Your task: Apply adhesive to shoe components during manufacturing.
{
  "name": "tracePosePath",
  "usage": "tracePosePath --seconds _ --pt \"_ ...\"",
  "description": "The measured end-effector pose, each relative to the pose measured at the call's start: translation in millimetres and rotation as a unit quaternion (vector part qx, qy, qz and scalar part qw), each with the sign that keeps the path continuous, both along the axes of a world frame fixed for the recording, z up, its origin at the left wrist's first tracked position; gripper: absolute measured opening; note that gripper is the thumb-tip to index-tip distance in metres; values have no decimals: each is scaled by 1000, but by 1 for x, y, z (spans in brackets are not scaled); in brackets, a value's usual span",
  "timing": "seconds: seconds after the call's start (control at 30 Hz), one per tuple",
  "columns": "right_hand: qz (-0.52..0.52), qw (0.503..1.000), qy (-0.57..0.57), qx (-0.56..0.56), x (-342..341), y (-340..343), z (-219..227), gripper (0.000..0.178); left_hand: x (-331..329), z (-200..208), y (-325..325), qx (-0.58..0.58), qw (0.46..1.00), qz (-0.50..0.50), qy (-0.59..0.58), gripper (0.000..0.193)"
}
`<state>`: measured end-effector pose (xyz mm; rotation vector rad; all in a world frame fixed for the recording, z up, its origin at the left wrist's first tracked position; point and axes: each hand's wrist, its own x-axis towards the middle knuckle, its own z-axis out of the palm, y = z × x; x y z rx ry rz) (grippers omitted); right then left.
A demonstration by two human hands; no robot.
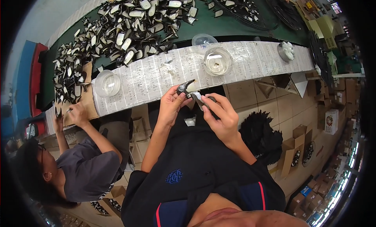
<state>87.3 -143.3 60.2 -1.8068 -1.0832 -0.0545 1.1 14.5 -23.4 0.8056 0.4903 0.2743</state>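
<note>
A small black shoe upper with a pale lining is pinched between the thumb and fingers of my left hand, just off the worktable's near edge. Close beside it, my right hand is closed on a dark grey strip; whether this is part of the upper or a separate tool, I cannot tell. A white patch shows between the two hands, against the upper's lower end.
Past my hands, a paper-covered ledge bears a clear bowl, a clear tub and a jar of white pieces. Many black uppers lie heaped on the green table. A co-worker handles pieces at left.
</note>
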Motion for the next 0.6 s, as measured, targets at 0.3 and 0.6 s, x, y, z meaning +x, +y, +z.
tracePosePath --seconds 0.3,0.6 --pt "2 999 -11 -31 12 6 -11 31 3 3 -5 -6 1000 -14 -23 30" --pt "13 998 -29 -47 13 10 -17 33 1 9 -6 0 1000 -11 -9 34"
